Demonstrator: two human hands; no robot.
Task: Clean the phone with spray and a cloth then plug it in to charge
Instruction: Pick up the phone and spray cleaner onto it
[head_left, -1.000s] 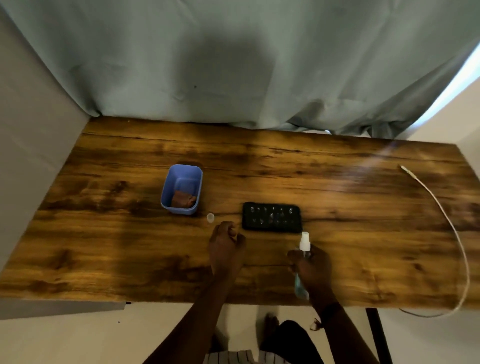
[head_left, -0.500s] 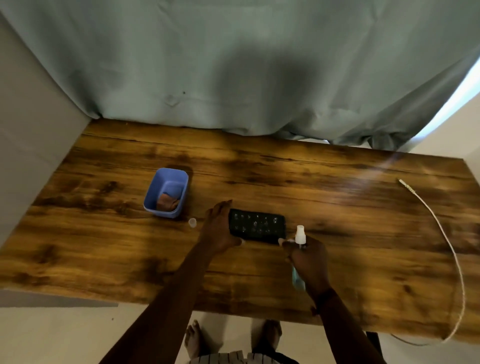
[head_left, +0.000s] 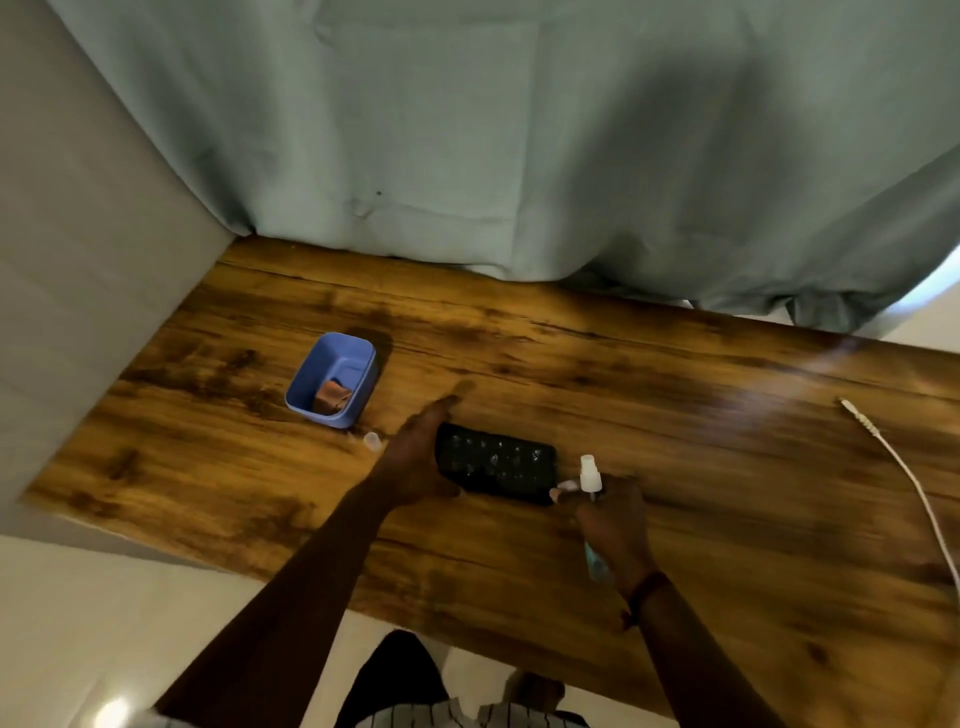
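Since a sec ago L hand (head_left: 418, 460) has gone from a loose fist short of the phone (head_left: 498, 467) to its left end, and R hand (head_left: 615, 525) has brought the spray bottle (head_left: 590, 475) up close to the phone's near right corner. Phone lies flat on the wooden table (head_left: 675, 415), long side across, droplets on its dark top face.

L hand: fingers (head_left: 441, 415) stretched out straight, edge-on against the phone's left end, tips reaching past its far left corner. Thumb sits by the near left corner. Nothing curled round the phone; it only touches it, as far as can be seen.

R hand: wrapped round the bottle's body. White nozzle sticks up just right of the phone, and the bluish base pokes out below the palm. One fingertip (head_left: 565, 487) points at the phone's near right corner, touching or nearly, can't tell.

Left of the phone, just beside L hand: small clear cap (head_left: 372, 440) on the table. Further left & back: blue plastic tub (head_left: 311, 364) w/ brown cloth (head_left: 330, 402) bunched inside. Well right of the phone: white charging cable (head_left: 914, 488), loose, plug end (head_left: 852, 408) lying apart from the phone. Behind the phone, at the table's back edge, grey-green curtain (head_left: 519, 156) hangs.
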